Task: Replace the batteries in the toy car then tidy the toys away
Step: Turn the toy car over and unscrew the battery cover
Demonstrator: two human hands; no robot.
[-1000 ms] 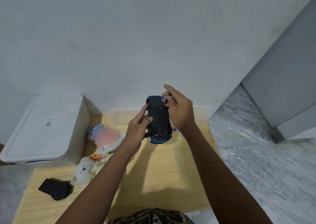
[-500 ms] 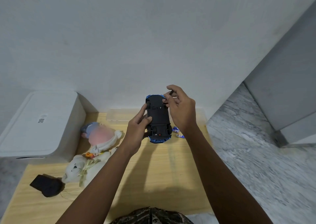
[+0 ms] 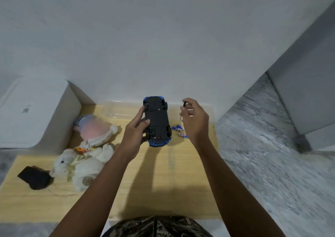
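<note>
toy car (image 3: 157, 122) belly-up at frame centre, gripped by left hand (image 3: 138, 128); right hand (image 3: 196, 121) pinched a small screwdriver (image 3: 182, 112). batteries (image 3: 179, 130) lay on counter (image 3: 154, 182); likely swap unfinished, toys untidied.

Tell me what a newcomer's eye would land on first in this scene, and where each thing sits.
First comes the blue toy car, held belly-up above the wooden table by the left hand. To its right, the right hand pinches a small dark screwdriver, apart from the car, with loose batteries lying on the table below. At left lie a white teddy bear and a doll beside a white storage box.
</note>
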